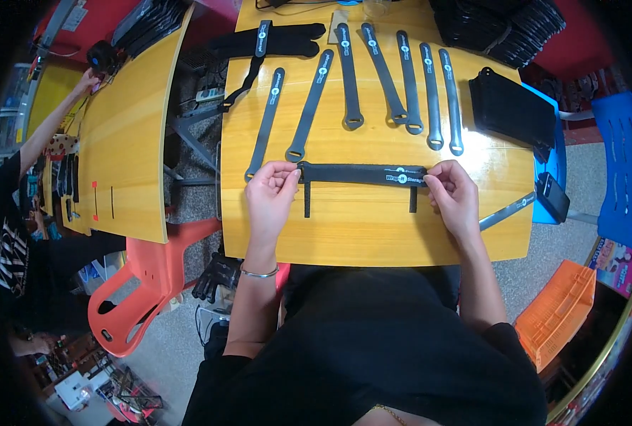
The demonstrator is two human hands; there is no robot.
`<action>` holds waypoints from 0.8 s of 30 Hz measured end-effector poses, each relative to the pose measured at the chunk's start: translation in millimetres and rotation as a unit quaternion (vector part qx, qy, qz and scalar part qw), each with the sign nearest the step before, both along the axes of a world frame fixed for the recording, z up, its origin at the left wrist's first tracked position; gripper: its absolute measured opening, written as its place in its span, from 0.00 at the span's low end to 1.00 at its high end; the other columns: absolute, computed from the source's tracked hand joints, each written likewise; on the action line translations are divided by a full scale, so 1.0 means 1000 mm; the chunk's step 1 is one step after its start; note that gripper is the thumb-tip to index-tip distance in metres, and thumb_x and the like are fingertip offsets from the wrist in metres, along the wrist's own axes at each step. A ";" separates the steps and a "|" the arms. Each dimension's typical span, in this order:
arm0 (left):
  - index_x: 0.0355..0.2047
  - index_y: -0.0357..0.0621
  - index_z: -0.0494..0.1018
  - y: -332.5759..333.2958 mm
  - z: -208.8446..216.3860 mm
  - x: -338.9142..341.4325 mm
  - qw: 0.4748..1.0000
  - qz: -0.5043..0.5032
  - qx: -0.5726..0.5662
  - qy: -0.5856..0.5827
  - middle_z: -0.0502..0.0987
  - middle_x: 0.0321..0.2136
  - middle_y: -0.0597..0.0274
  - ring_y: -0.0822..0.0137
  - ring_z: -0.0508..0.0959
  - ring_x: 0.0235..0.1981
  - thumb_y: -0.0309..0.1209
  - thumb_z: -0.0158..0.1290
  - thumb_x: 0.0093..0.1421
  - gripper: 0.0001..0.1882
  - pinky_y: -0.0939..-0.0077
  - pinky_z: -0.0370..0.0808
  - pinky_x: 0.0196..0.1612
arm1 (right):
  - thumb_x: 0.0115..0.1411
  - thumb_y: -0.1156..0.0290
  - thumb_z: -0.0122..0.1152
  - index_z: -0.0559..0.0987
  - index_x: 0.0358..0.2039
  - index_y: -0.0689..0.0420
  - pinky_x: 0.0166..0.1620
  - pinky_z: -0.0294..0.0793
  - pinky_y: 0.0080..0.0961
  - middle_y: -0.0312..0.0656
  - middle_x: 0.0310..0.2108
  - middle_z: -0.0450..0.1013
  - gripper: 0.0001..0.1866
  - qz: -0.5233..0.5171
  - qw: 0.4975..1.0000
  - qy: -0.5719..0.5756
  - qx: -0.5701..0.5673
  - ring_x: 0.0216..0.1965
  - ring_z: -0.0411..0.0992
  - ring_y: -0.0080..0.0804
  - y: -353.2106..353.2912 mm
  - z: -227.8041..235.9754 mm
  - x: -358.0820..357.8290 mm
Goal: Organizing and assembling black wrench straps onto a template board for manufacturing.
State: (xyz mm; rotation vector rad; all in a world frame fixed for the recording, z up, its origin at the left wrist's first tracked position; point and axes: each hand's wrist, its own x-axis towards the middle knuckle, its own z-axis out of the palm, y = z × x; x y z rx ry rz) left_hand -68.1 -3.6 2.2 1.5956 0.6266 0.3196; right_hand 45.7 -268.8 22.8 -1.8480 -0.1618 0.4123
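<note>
L hand [269, 195] & R hand [456, 195] each pinch an end of black strap [351, 174] btwn thumb & forefinger, strap held straight nr front edge of table [373, 238]; two short black strips [307, 201] stick out below, can't tell if attached. Step looks like lining up; next move prob. calls for level ends, steady grip
</note>
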 end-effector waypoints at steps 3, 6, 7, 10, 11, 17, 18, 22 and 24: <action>0.32 0.34 0.72 0.000 -0.002 -0.001 1.000 0.002 0.009 -0.004 0.74 0.23 0.67 0.82 0.72 0.23 0.18 0.54 0.55 0.04 0.91 0.69 0.25 | 0.56 0.77 0.58 0.71 0.30 0.61 0.21 0.62 0.11 0.31 0.20 0.68 0.04 -0.002 1.000 -0.010 -0.003 0.19 0.65 0.12 0.001 0.000 0.000; 0.31 0.33 0.72 0.000 -0.002 -0.001 1.000 0.005 0.006 -0.004 0.74 0.23 0.66 0.82 0.72 0.23 0.17 0.54 0.55 0.04 0.91 0.69 0.25 | 0.56 0.77 0.58 0.71 0.31 0.61 0.21 0.63 0.11 0.31 0.21 0.68 0.05 0.001 1.000 -0.007 -0.007 0.19 0.65 0.12 0.000 -0.001 0.001; 0.31 0.33 0.72 0.000 -0.002 -0.001 1.000 0.006 0.006 -0.005 0.74 0.23 0.66 0.82 0.72 0.22 0.17 0.54 0.55 0.04 0.91 0.68 0.25 | 0.56 0.77 0.58 0.71 0.31 0.61 0.21 0.63 0.11 0.31 0.21 0.68 0.05 0.001 1.000 -0.007 -0.007 0.19 0.65 0.12 0.001 0.000 0.001; 0.31 0.33 0.72 -0.001 -0.003 -0.001 1.000 0.007 0.009 -0.005 0.74 0.23 0.66 0.82 0.72 0.22 0.17 0.54 0.54 0.04 0.92 0.68 0.25 | 0.56 0.77 0.58 0.70 0.31 0.60 0.21 0.63 0.11 0.31 0.21 0.68 0.05 -0.004 1.000 -0.006 -0.011 0.20 0.65 0.13 0.002 0.003 0.000; 0.31 0.33 0.72 -0.001 -0.004 -0.001 1.000 0.007 0.010 -0.006 0.74 0.23 0.66 0.82 0.72 0.22 0.17 0.54 0.54 0.04 0.92 0.68 0.24 | 0.56 0.77 0.58 0.70 0.31 0.60 0.21 0.63 0.11 0.31 0.21 0.68 0.06 -0.005 1.000 -0.004 -0.013 0.20 0.65 0.13 0.002 0.004 0.000; 0.31 0.34 0.72 -0.001 -0.006 -0.002 1.000 0.012 0.011 -0.012 0.73 0.23 0.66 0.82 0.72 0.22 0.17 0.54 0.54 0.04 0.92 0.68 0.24 | 0.56 0.78 0.58 0.69 0.31 0.60 0.22 0.64 0.11 0.32 0.21 0.69 0.07 -0.012 1.000 -0.002 -0.022 0.20 0.66 0.13 0.004 0.005 0.001; 0.31 0.34 0.72 -0.001 -0.006 -0.002 1.000 0.011 0.010 -0.011 0.73 0.23 0.66 0.82 0.72 0.22 0.17 0.54 0.54 0.04 0.92 0.68 0.24 | 0.56 0.78 0.58 0.69 0.31 0.60 0.22 0.64 0.11 0.32 0.21 0.69 0.07 -0.007 1.000 -0.011 -0.028 0.20 0.66 0.13 0.004 0.003 0.002; 0.30 0.34 0.72 -0.002 -0.005 0.000 1.000 0.011 0.024 -0.005 0.73 0.22 0.67 0.82 0.71 0.21 0.17 0.54 0.54 0.04 0.91 0.68 0.24 | 0.55 0.78 0.59 0.69 0.31 0.60 0.22 0.65 0.11 0.32 0.20 0.69 0.07 -0.014 0.999 -0.020 -0.031 0.20 0.66 0.14 0.003 -0.001 0.002; 0.30 0.34 0.72 -0.003 -0.004 0.001 1.000 0.009 0.024 -0.006 0.73 0.22 0.67 0.82 0.71 0.21 0.17 0.54 0.54 0.04 0.91 0.68 0.24 | 0.55 0.78 0.60 0.69 0.31 0.60 0.22 0.64 0.11 0.33 0.20 0.70 0.07 -0.017 0.998 -0.029 -0.051 0.20 0.67 0.14 0.003 -0.001 0.002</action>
